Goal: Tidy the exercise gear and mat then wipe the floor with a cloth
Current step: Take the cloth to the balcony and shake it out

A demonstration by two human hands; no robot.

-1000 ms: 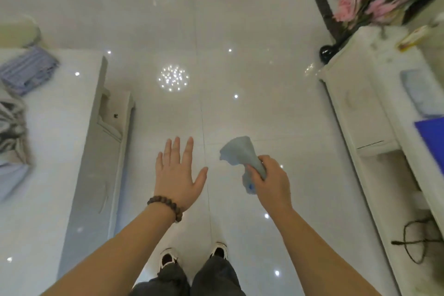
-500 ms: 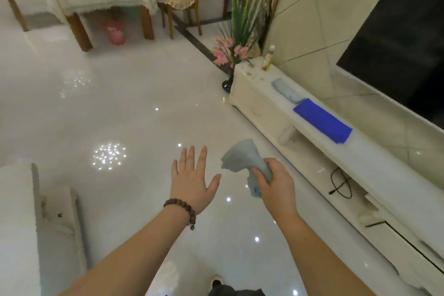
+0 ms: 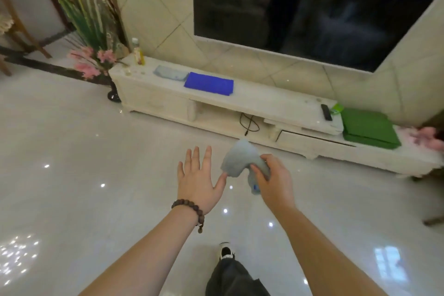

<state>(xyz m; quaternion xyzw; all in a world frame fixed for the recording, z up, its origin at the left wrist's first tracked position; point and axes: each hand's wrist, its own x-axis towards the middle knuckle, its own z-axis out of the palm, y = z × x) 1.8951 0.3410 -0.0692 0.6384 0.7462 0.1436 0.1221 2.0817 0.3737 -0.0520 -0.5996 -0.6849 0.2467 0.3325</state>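
Grey-blue and limp, the small soft wiping cloth (image 3: pixel 240 160) is bunched in the right hand (image 3: pixel 272 180), whose fingers are curled round its gathered middle while a loose flap stands up above the knuckles and a short tail hangs below the palm. In this single head view it looks light and floppy, with no stiffness of its own, so it should drape and fold wherever it is not supported; a grip on the bunched centre, as here, seems secure, though for wiping it would likely work better flattened under the palm. The left hand (image 3: pixel 199 179) is empty, fingers spread, palm down, its thumb just beside the flap; a dark wooden bead bracelet (image 3: pixel 189 209) circles that wrist. Both hover above the glossy pale tiled floor (image 3: pixel 84 163), hard, smooth and mirror-like, probably slippery when damp. Beyond stands a long white stone-look TV cabinet (image 3: pixel 264 103) bearing a folded blue cloth (image 3: pixel 209 83) and a folded green mat (image 3: pixel 367 127).
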